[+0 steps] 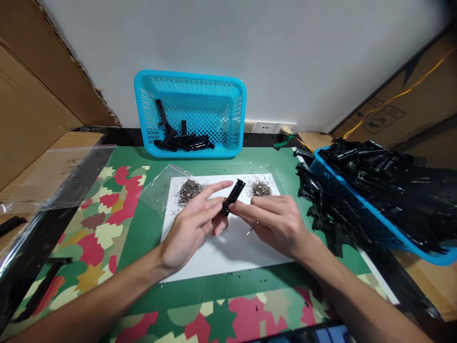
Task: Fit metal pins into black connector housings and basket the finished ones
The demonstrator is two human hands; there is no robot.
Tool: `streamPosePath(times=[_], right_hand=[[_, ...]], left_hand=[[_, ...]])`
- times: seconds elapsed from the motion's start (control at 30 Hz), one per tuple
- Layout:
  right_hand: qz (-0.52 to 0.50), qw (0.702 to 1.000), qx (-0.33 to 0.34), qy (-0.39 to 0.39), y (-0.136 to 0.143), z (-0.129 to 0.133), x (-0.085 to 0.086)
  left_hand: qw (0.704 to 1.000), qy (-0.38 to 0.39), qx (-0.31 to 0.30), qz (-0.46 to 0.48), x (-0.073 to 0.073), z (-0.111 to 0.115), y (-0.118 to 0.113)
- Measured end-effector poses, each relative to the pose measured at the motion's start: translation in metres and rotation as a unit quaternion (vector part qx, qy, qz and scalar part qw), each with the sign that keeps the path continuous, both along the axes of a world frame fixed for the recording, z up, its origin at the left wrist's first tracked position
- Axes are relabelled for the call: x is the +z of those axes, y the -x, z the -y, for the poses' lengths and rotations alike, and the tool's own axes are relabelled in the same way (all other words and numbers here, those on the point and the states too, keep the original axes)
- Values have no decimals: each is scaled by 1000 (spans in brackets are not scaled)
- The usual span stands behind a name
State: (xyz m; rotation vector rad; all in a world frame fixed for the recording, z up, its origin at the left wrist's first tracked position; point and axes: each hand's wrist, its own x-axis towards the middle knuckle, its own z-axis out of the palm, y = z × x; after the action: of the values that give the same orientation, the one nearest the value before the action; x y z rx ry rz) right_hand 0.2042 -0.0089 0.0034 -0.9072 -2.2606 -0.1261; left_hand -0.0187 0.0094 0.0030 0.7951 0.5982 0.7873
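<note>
Between the thumb and fingers of my left hand (pixel 198 216) is a narrow black plastic part (pixel 233 196), tilted with its far end up to the right. My right hand (pixel 276 219) is closed, its fingertips touching the part's lower end. Under the right fingers pokes out the tip of a thin metal tool (pixel 251 230); the rest of it is hidden, so its kind is unclear. Both hands are over a white sheet (pixel 228 257). On the sheet lie two heaps of tiny metal pieces, one left heap (pixel 191 191) and one right heap (pixel 260 188), which look like small springs.
A blue basket (pixel 191 75) at the back holds several black parts. To the right, another blue basket (pixel 357 200) is piled with black parts, with more loose parts (pixel 321 205) beside it. A clear plastic bag (pixel 157 190) lies left of the sheet. Cardboard (pixel 32 85) stands at left.
</note>
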Motion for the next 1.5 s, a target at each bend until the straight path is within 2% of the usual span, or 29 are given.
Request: streamPosePath(times=[0.1,0.3,0.37,0.47,0.53,0.6,0.67,0.73,0.9,1.03,1.1,1.27,1.5], right_hand=[[14,1000,13,1,0,0,4],[39,997,36,-52,-3,0,9],[35,997,34,-60,-4,-1,8],[38,997,9,-63,-6,-1,6],[42,997,-15,-61,-8,-2,4],[45,997,-32,-51,-9,-2,2],[49,997,-38,-37,-9,-3,1],[51,998,-34,-19,-9,-3,0],[51,998,-12,25,-10,-4,-4],[62,995,1,83,-10,-5,-4],[60,990,6,126,-10,-5,-1],[38,976,10,216,-8,-7,9],[13,976,18,218,-12,-10,18]], left_hand=[[1000,-6,-11,-1,-2,-1,1],[999,-10,-37,-18,2,-2,0],[998,-39,-34,-47,3,-3,0],[980,-150,11,-129,2,-5,2],[944,-254,50,-205,0,-7,4],[886,-363,87,-274,-1,-8,6],[826,-455,111,-313,-3,-9,8],[781,-520,120,-325,-5,-9,8],[716,-591,137,-344,-11,-12,10],[678,-621,106,-379,-17,-12,12],[671,-625,91,-388,-20,-12,13],[685,-605,80,-398,-26,-12,12],[690,-597,38,-407,-26,-11,10]])
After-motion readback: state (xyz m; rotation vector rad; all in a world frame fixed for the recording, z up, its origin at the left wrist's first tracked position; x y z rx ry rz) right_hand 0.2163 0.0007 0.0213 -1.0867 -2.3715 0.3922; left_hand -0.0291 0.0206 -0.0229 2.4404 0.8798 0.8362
